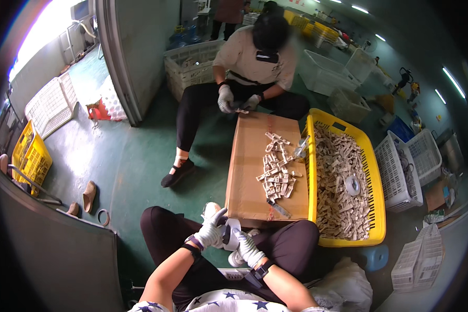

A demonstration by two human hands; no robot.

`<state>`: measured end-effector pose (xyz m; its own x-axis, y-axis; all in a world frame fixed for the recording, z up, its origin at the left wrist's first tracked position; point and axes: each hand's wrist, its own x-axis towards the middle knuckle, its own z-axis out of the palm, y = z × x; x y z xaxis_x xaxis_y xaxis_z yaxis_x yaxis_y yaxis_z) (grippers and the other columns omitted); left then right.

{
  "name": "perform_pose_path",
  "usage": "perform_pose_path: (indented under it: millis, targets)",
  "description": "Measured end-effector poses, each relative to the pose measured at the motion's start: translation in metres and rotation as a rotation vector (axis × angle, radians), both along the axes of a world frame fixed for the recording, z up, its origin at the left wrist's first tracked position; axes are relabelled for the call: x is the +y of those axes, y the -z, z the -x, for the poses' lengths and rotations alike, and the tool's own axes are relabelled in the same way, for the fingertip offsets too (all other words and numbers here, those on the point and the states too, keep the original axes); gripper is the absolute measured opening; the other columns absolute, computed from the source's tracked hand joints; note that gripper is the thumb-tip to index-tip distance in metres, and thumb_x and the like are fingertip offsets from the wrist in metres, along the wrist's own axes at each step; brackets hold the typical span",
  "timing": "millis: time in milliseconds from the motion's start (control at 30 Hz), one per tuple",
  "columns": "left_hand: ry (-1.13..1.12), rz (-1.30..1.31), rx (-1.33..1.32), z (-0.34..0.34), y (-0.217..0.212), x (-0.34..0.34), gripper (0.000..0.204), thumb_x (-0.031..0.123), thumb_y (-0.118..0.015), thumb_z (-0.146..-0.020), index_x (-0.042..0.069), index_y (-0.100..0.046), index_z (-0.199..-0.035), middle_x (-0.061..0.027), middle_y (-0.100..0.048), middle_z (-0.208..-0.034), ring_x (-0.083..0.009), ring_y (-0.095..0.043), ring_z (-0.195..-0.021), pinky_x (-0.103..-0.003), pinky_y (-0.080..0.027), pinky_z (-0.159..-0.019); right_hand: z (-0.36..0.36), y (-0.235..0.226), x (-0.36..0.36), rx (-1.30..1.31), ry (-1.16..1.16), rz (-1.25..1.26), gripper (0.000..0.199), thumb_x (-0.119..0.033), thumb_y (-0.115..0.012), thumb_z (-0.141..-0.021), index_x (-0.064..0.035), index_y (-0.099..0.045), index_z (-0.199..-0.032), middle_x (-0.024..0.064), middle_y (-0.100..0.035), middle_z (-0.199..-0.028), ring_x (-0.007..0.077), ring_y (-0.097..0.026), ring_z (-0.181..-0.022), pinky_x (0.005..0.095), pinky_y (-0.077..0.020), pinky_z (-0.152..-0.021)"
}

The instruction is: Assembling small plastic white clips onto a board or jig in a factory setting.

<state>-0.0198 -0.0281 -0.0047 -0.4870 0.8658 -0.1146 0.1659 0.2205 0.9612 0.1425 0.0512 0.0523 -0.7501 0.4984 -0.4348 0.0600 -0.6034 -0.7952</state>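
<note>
The gloved left hand (210, 234) and right hand (249, 250) hold a white roll (233, 227) by the near edge of a cardboard box (252, 151). Small beige pieces (279, 178) lie toward its right edge, beside a yellow basket (312, 197); a co-worker (244, 54) sits at the far edge.

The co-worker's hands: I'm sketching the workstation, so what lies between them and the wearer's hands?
The head view shows a cardboard box there, with pale pieces on its right part.
</note>
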Motion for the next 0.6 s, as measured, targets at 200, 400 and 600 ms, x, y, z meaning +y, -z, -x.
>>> perform_pose_path:
  millis: [200, 400, 600]
  targets:
    - [0.171, -0.133, 0.265, 0.001, -0.022, -0.013, 0.068, -0.013, -0.066, -0.073, 0.014, -0.053, -0.133, -0.0094, -0.058, -0.113, -0.0252, -0.056, -0.107, -0.036, -0.046, -0.096, 0.008, -0.012, -0.004, -0.076, 0.015, 0.255, 0.042, -0.034, -0.057, -0.096, -0.0033, -0.059, -0.124, 0.0036, -0.061, -0.119, 0.0133, -0.054, -0.107, 0.0308, -0.0414, -0.097]
    - [0.123, -0.282, 0.088, 0.007, 0.015, -0.018, 0.069, -0.017, -0.065, -0.072, 0.016, -0.055, -0.132, -0.0130, -0.057, -0.116, -0.0303, -0.057, -0.104, -0.036, -0.047, -0.093, 0.015, -0.021, -0.009, -0.067, -0.059, 0.243, 0.041, -0.037, -0.059, -0.095, -0.0052, -0.061, -0.122, 0.0029, -0.064, -0.114, 0.0125, -0.058, -0.101, 0.0293, -0.0441, -0.092]
    - [0.163, -0.250, 0.211, 0.001, 0.017, 0.000, 0.066, -0.017, -0.066, -0.074, 0.016, -0.056, -0.131, -0.0094, -0.059, -0.117, -0.0260, -0.058, -0.104, -0.036, -0.048, -0.094, 0.008, 0.014, -0.006, -0.055, 0.023, 0.223, 0.038, -0.036, -0.060, -0.094, -0.0071, -0.062, -0.119, 0.0011, -0.065, -0.111, 0.0129, -0.061, -0.096, 0.0306, -0.0467, -0.088]
